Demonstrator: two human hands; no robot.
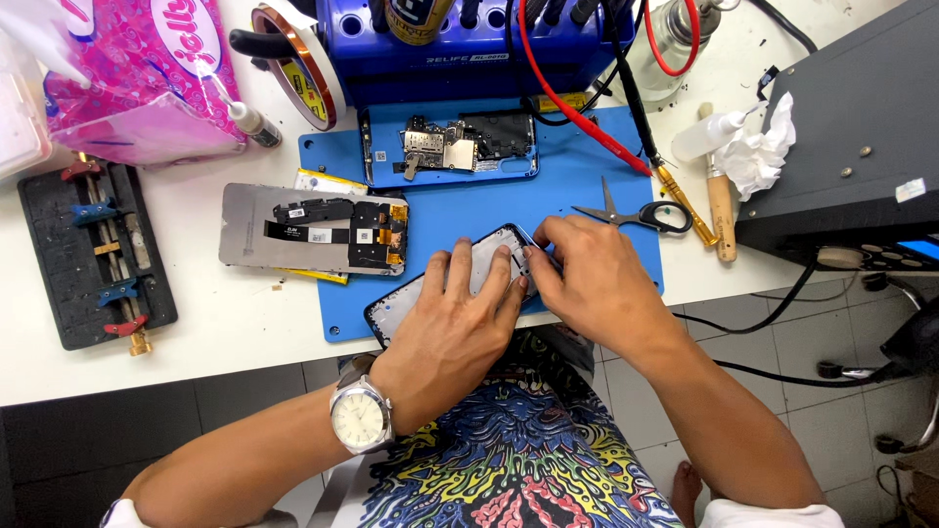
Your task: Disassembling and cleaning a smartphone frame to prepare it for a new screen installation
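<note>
both hands on a slanted phone frame

here, a black-rimmed, pale-backed rectangular phone frame (486,262) lies at the lower middle of the frame, on the near edge of a flat blue rubber work mat (587,186). its long axis runs on a diagonal, from the lower left near the table edge up to the right, and its upper end points toward the small black-handled scissors (636,213) lying right of centre on the mat.

the left hand (452,328), with a silver round-faced wristwatch (360,415) on its wrist, lies flat over the frame, fingers spread and pressing on it rather than curled round it. the right hand (592,284) meets the frame's upper end, fingertips pinched at the top edge; what they pinch is too small to tell.

above, in the upper middle, an opened blue phone body with bare circuit boards (452,147) sits on the mat. to the left, a grey rectangular display panel with black flex cables (313,231) rests face down on the white table (215,323).
</note>
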